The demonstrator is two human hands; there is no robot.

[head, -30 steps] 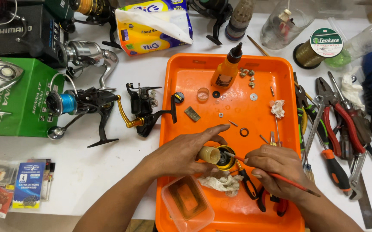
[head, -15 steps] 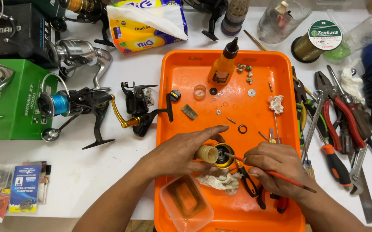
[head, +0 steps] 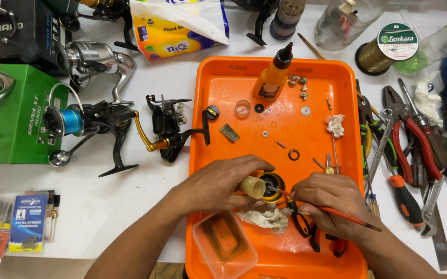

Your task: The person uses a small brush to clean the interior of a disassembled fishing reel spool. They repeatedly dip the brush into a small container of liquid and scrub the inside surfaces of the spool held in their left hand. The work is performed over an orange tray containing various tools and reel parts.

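My left hand (head: 218, 187) holds a small round reel part with a cream-coloured cap (head: 254, 186) over the orange tray (head: 314, 72). My right hand (head: 332, 204) grips a thin red-handled brush (head: 347, 217), its tip touching the dark gold-rimmed opening of the part (head: 274, 184). A dirty rag (head: 265, 217) lies just below the part. Black-handled pliers (head: 303, 225) lie under my right hand.
The tray also holds an orange oil bottle (head: 272, 77), small washers, screws and a clear lid (head: 226, 243). Fishing reels (head: 94, 121) and boxes lie to the left, pliers, a screwdriver (head: 404, 199) and wrenches to the right, a line spool (head: 388, 46) at the back.
Both hands stay in nearly the same place on the reel part; the brush tip has shifted only slightly at the opening. The view has tilted a little.
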